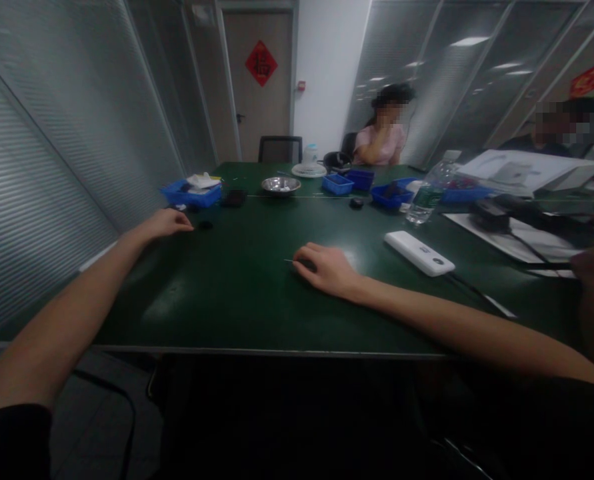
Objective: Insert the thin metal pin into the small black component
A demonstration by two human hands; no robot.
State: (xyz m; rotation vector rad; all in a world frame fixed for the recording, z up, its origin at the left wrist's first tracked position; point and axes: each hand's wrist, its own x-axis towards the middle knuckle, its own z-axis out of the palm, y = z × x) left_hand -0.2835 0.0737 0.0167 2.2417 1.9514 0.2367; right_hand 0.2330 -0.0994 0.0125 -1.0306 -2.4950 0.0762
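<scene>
Right hand (pixel 329 270): centre of frame, fingers curled, grasping a thin rod (pixel 289 261) whose tip points left; a steady pinch close to the tip should control it best.
Left hand (pixel 167 223): left of frame, above the counter (pixel 227 287), fingers bent; cannot tell if they grasp anything.
Blue basket (pixel 204 199): upper left, holding crumpled white tissue (pixel 204 181).
Metal bowl (pixel 281 191): upper centre, small pale pieces inside.

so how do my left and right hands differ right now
The left hand is off to the side, near a blue tray; the right hand is nearer the table's middle. The right hand grips a thin pale item; whether the left hand holds anything is unclear. Both are bare and low over the green table.
</scene>
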